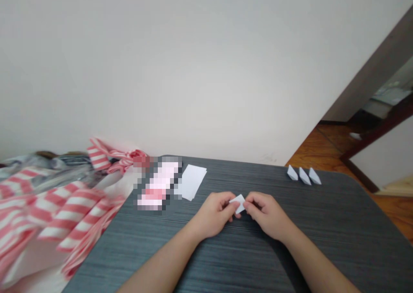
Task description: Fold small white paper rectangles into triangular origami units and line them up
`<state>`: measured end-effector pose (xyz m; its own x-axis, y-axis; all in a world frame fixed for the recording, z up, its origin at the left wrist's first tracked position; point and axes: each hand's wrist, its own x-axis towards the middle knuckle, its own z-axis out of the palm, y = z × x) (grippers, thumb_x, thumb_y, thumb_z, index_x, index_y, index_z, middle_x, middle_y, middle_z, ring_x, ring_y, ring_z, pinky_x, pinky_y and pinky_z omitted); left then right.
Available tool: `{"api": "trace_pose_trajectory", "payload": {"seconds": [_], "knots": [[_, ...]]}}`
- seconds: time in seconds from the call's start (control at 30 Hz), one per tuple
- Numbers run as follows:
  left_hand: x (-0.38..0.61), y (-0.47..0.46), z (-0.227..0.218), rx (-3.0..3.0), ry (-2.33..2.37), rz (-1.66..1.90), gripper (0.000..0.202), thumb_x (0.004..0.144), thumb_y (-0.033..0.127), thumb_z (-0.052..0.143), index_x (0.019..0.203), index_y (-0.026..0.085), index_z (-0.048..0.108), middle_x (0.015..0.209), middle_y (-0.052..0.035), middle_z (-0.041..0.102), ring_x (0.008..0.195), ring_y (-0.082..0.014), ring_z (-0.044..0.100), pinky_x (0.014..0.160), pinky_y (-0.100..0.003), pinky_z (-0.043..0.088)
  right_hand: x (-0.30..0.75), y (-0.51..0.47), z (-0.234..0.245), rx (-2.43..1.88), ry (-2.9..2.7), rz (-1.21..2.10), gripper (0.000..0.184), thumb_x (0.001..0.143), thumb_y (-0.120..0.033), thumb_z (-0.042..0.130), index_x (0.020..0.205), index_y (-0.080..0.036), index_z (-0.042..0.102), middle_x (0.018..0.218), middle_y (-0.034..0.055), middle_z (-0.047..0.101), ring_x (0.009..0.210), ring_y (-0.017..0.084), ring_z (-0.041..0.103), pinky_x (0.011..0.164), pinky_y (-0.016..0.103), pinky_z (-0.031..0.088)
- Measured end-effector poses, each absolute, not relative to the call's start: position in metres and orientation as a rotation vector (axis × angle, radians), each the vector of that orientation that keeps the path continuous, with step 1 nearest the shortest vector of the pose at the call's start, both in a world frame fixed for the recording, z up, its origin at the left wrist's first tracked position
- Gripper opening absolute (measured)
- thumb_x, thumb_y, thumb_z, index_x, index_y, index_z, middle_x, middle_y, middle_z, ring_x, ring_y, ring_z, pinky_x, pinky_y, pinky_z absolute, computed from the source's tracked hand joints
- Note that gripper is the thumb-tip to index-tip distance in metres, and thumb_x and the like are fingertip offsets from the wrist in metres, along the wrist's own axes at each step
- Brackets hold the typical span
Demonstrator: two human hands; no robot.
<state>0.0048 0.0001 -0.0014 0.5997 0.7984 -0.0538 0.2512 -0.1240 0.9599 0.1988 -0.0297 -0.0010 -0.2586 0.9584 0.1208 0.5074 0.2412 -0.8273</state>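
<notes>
Between both hands is a small folded piece of white paper [239, 203], roughly diamond-shaped, held just above the dark table. My left hand [217, 212] pinches its left side, thumb on top. At its right corner, my right hand [266, 212] grips it between thumb and fingertips. Several fingertips are hidden behind the paper. To the left lies a small stack of white paper sheets [192, 181]. Three folded white paper boats [305, 176] stand in a row at the table's far right.
The dark wood-grain table [206, 258] meets a pale wall [206, 69] at the back. A blurred-out pink and black phone-like object [158, 185] lies at its left edge. Red-and-white striped cloth [71, 215] is heaped left of the table. Wooden floor [318, 144] shows at the right.
</notes>
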Motion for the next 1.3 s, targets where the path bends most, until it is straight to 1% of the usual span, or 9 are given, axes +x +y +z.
{"api": "trace_pose_trajectory", "payload": {"seconds": [0.13, 0.27, 0.4, 0.6, 0.77, 0.97, 1.17, 1.23, 1.3], "knots": [[0.0052, -0.0002, -0.0012, 1.687, 0.887, 0.586, 0.032, 0.095, 0.035, 0.048, 0.079, 0.014, 0.066, 0.072, -0.0026, 0.069, 0.058, -0.0105, 0.057, 0.055, -0.020, 0.042, 0.1995, -0.0290, -0.0001, -1.339, -1.908, 0.858, 0.024, 0.091, -0.018, 0.054, 0.069, -0.017, 0.062, 0.068, -0.0005, 0.060, 0.064, 0.013, 0.055, 0.063, 0.024, 0.039], [0.0055, 0.0000, -0.0014, 1.693, 0.913, 0.582, 0.035, 0.095, 0.037, 0.047, 0.078, 0.014, 0.066, 0.066, -0.0021, 0.066, 0.055, -0.0104, 0.055, 0.054, -0.020, 0.040, 0.2008, -0.0289, -0.0004, -1.295, -1.937, 0.848, 0.023, 0.092, -0.019, 0.054, 0.072, -0.017, 0.065, 0.071, 0.0003, 0.062, 0.067, 0.014, 0.056, 0.065, 0.025, 0.040], [0.0054, 0.0001, -0.0023, 1.680, 0.914, 0.593, 0.033, 0.095, 0.038, 0.047, 0.081, 0.015, 0.066, 0.070, -0.0029, 0.069, 0.055, -0.0107, 0.057, 0.054, -0.020, 0.041, 0.2010, -0.0293, -0.0007, -1.261, -1.955, 0.854, 0.024, 0.093, -0.019, 0.054, 0.071, -0.018, 0.066, 0.070, -0.0004, 0.062, 0.065, 0.013, 0.056, 0.064, 0.024, 0.040], [0.0039, -0.0011, -0.0004, 1.699, 0.895, 0.586, 0.034, 0.096, 0.038, 0.045, 0.079, 0.015, 0.065, 0.071, -0.0032, 0.070, 0.056, -0.0110, 0.058, 0.055, -0.020, 0.041, 0.1985, -0.0298, -0.0004, -1.299, -1.925, 0.892, 0.024, 0.092, -0.019, 0.053, 0.070, -0.017, 0.063, 0.069, -0.0004, 0.061, 0.065, 0.013, 0.056, 0.063, 0.024, 0.040], [0.0038, -0.0019, 0.0032, 1.816, 0.864, 0.536, 0.038, 0.096, 0.039, 0.045, 0.076, 0.015, 0.067, 0.064, -0.0009, 0.065, 0.057, -0.0113, 0.056, 0.055, -0.020, 0.038, 0.1977, -0.0297, -0.0006, -1.282, -1.873, 0.887, 0.015, 0.091, -0.019, 0.055, 0.077, -0.018, 0.060, 0.072, -0.0001, 0.060, 0.068, 0.015, 0.056, 0.064, 0.025, 0.041], [0.0047, -0.0016, 0.0015, 1.899, 0.922, 0.516, 0.035, 0.094, 0.038, 0.048, 0.073, 0.016, 0.064, 0.060, 0.0005, 0.062, 0.056, -0.0113, 0.052, 0.053, -0.020, 0.033, 0.1987, -0.0293, 0.0006, -1.262, -1.892, 0.813, 0.017, 0.090, -0.018, 0.054, 0.074, -0.019, 0.058, 0.072, 0.0006, 0.059, 0.068, 0.015, 0.055, 0.065, 0.026, 0.042], [0.0045, -0.0014, 0.0029, 1.839, 0.980, 0.532, 0.036, 0.094, 0.038, 0.047, 0.073, 0.015, 0.065, 0.057, 0.0007, 0.061, 0.054, -0.0118, 0.053, 0.053, -0.020, 0.036, 0.1985, -0.0283, -0.0013, -1.322, -1.827, 0.867, 0.018, 0.091, -0.020, 0.052, 0.075, -0.018, 0.059, 0.068, -0.0008, 0.058, 0.064, 0.014, 0.054, 0.061, 0.024, 0.040], [0.0043, -0.0010, 0.0035, 1.797, 0.995, 0.558, 0.036, 0.094, 0.039, 0.046, 0.074, 0.015, 0.065, 0.054, 0.0015, 0.059, 0.051, -0.0112, 0.052, 0.053, -0.020, 0.036, 0.1977, -0.0288, -0.0015, -1.347, -1.816, 0.929, 0.019, 0.092, -0.022, 0.052, 0.077, -0.018, 0.061, 0.065, -0.0017, 0.057, 0.060, 0.013, 0.053, 0.058, 0.023, 0.039], [0.0042, -0.0006, 0.0033, 1.747, 1.002, 0.580, 0.038, 0.095, 0.041, 0.045, 0.076, 0.015, 0.066, 0.052, 0.0022, 0.058, 0.048, -0.0105, 0.049, 0.053, -0.020, 0.037, 0.1971, -0.0295, -0.0011, -1.370, -1.838, 0.956, 0.022, 0.092, -0.023, 0.052, 0.073, -0.017, 0.061, 0.061, -0.0026, 0.056, 0.055, 0.012, 0.050, 0.056, 0.023, 0.038]]}}
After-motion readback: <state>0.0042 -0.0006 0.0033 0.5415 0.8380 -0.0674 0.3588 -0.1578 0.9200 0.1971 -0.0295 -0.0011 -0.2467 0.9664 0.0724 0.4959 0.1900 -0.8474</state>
